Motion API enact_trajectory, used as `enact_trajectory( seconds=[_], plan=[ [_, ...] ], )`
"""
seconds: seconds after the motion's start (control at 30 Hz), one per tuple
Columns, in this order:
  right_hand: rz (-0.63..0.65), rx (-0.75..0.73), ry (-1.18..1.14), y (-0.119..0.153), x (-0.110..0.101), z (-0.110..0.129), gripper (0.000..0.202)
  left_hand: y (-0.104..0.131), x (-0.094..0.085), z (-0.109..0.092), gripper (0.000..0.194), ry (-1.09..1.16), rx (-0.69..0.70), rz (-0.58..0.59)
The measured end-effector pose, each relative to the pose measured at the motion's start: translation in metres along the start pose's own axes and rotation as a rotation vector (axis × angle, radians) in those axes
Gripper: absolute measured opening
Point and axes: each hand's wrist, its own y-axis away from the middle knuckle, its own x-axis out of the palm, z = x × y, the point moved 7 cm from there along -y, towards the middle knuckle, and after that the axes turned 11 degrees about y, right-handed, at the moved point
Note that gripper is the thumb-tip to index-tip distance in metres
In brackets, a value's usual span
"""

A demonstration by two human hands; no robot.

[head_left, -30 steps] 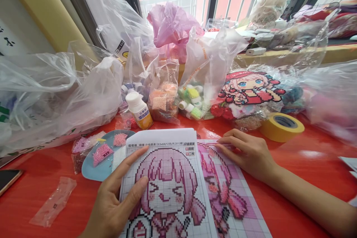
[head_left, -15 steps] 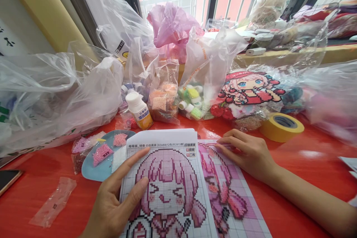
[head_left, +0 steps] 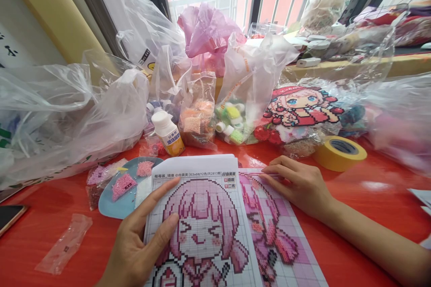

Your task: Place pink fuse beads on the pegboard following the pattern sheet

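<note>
My left hand (head_left: 143, 233) grips a printed pattern sheet (head_left: 202, 202), a gridded pixel chart of a pink-haired figure, with thumb and forefinger on its face and the other fingers out of sight. Partly covered by this paper lies a pegboard with pink and dark beads (head_left: 269, 233), forming the same kind of figure. At the board's upper edge, my right hand (head_left: 298, 186) is closed in a pinch on a thin pink stick-like tool (head_left: 257, 174); most of it is hidden, so its kind is unclear.
To the left, a blue plate (head_left: 109, 202) carries small bags of pink beads (head_left: 124, 186). Behind stand a white bottle (head_left: 168, 134), several bead-filled plastic bags (head_left: 198, 116) and a finished bead picture (head_left: 303, 105). Yellow tape (head_left: 340, 153) sits right; a phone (head_left: 10, 217) lies far left.
</note>
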Motion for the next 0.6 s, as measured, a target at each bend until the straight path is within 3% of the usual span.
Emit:
enact_trajectory(
  seconds=[0.6],
  plan=[
    [-0.019, 0.010, -0.002, -0.0009, -0.0024, 0.0005, 0.016, -0.0007, -0.0009, -0.0025, 0.040, -0.022, 0.021, -0.011]
  ],
)
